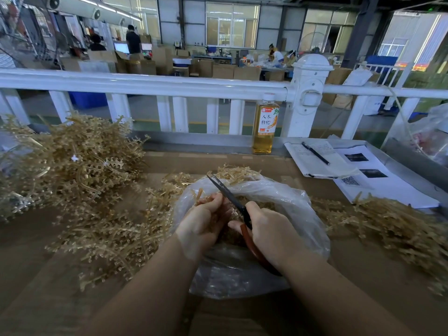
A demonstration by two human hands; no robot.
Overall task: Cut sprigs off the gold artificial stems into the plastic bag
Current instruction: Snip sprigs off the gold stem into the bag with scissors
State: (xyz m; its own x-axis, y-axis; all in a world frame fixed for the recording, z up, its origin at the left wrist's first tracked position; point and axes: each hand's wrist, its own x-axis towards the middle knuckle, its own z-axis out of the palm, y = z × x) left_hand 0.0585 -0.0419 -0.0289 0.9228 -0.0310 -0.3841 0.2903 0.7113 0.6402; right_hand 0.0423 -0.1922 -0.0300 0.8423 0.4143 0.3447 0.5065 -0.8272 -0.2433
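Note:
A clear plastic bag (298, 209) lies open in the middle of the brown table, with cut gold sprigs inside it. Over its mouth my left hand (203, 221) grips a short gold stem piece (199, 194) that sticks up past the fingers. My right hand (269, 231) holds red-handled scissors (228, 192), blades closed and pointing up-left beside the stem. Gold artificial stems are heaped at the far left (72, 161), spread in front of the bag's left side (114, 238), and piled at the right (397, 229).
A bottle of amber drink (265, 124) stands at the table's back edge by a white railing (169, 84). A notebook with a pen (315, 154) and printed sheets (378, 185) lie at the back right. Another plastic bag (429, 132) sits far right.

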